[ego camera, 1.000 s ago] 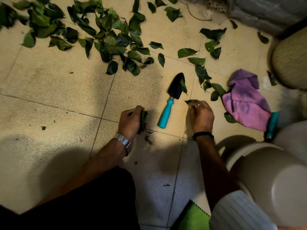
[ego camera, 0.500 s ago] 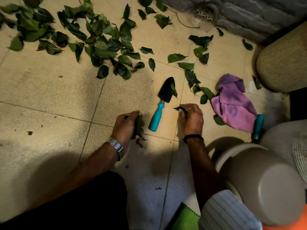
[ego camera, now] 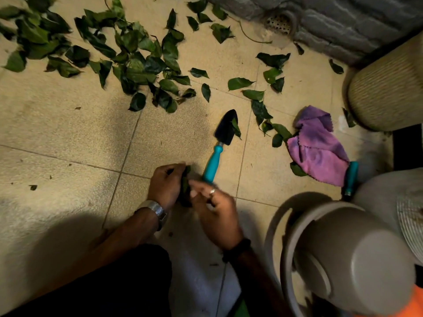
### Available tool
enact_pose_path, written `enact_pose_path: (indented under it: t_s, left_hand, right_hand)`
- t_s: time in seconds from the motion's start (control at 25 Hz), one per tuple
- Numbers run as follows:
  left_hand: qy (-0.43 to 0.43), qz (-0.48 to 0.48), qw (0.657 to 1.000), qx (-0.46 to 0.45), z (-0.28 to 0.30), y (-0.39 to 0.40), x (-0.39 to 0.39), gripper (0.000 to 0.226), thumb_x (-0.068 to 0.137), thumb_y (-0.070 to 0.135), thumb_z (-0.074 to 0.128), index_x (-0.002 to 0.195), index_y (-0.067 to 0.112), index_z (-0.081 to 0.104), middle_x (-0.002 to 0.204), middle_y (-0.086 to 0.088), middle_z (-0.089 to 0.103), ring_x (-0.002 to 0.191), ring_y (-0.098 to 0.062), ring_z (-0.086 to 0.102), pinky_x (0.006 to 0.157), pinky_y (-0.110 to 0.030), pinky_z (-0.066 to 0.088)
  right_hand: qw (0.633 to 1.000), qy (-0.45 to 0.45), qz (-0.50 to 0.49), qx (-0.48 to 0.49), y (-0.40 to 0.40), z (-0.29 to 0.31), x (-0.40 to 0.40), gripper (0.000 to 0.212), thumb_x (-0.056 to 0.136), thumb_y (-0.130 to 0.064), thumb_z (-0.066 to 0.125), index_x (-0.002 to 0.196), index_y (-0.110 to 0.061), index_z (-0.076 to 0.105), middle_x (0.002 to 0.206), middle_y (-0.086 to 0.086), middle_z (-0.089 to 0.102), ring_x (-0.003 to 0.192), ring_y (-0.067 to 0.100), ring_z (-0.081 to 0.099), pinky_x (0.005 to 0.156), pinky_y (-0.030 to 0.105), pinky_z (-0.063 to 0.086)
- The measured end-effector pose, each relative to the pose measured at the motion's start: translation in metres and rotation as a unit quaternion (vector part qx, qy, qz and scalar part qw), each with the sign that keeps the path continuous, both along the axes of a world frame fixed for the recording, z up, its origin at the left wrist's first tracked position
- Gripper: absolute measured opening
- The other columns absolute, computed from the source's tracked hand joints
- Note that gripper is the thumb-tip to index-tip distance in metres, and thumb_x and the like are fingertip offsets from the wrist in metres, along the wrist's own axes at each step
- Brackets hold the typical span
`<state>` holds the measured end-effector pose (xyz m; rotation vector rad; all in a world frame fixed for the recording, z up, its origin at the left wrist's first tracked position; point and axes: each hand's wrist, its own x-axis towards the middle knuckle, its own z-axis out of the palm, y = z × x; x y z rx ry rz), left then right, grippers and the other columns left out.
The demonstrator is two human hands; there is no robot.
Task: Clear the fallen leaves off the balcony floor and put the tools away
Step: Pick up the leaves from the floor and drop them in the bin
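A large scatter of green leaves is spread over the tiled floor at the upper left. Lower down, a bunch of dark leaves is gripped in the curled fingers of the left hand, and it is touched by the right hand, whose fingers are blurred, so their state cannot be told. Just beyond the hands a teal-handled trowel is laid flat, one leaf on its blade. Further right, a purple cloth is draped over a second teal handle, beside a grey bin.
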<state>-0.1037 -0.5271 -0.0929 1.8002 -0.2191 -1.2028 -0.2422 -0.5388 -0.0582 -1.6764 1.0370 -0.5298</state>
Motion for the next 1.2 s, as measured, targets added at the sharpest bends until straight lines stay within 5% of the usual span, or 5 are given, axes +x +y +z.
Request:
enact_pose_path:
  t_s: [0.24,0.4,0.68,0.96,1.2]
  left_hand:
    - [-0.017,0.002,1.000,0.017,0.002,-0.005,0.005,0.029,0.097,0.027,0.059,0.072,0.011,0.062,0.066,-0.008,0.046,0.062,-0.019,0.043,0.051,-0.027,0.032]
    - [-0.002,-0.018,1.000,0.012,0.006,-0.002,-0.002,0.034,0.098,0.026,0.059,0.068,0.011,0.064,0.058,-0.002,0.050,0.049,-0.009,0.046,0.042,-0.019,0.036]
    - [0.047,-0.002,0.999,0.020,0.011,-0.003,0.001,0.042,0.098,0.024,0.059,0.057,0.015,0.063,0.045,0.009,0.054,0.039,-0.007,0.047,0.036,-0.017,0.035]
    - [0.113,-0.008,0.993,-0.032,0.017,-0.007,-0.001,0.032,0.103,0.021,0.052,0.104,-0.003,0.075,0.075,-0.011,0.064,0.039,-0.004,0.055,0.035,-0.016,0.038]
    - [0.134,0.008,0.990,-0.036,0.016,-0.019,-0.010,0.030,0.099,0.015,0.054,0.073,0.009,0.067,0.059,0.000,0.059,0.048,-0.007,0.052,0.045,-0.019,0.041]
  right_hand:
    - [0.970,0.194,-0.147,-0.024,-0.151,-0.014,-0.094,0.019,0.098,-0.012,0.058,0.114,-0.015,0.068,0.104,-0.006,0.070,0.095,-0.008,0.064,0.085,0.019,0.055]
    - [0.877,0.445,-0.149,-0.099,-0.220,-0.031,-0.164,0.031,0.098,-0.015,0.054,0.127,-0.010,0.064,0.121,0.016,0.065,0.115,0.033,0.059,0.103,0.039,0.042]
    - [0.841,0.518,-0.142,-0.070,-0.216,-0.034,-0.184,0.035,0.092,-0.040,0.065,0.113,-0.012,0.066,0.110,0.013,0.065,0.105,0.033,0.060,0.092,0.042,0.047]
    - [0.950,0.191,-0.246,0.005,-0.140,-0.022,-0.087,0.013,0.088,-0.005,0.070,0.095,-0.017,0.071,0.085,-0.013,0.072,0.086,0.004,0.068,0.085,0.024,0.055]
    - [0.979,-0.042,-0.191,0.063,-0.006,-0.003,0.034,0.017,0.087,-0.007,0.071,0.096,-0.021,0.072,0.094,0.000,0.074,0.085,0.012,0.072,0.077,0.036,0.059]
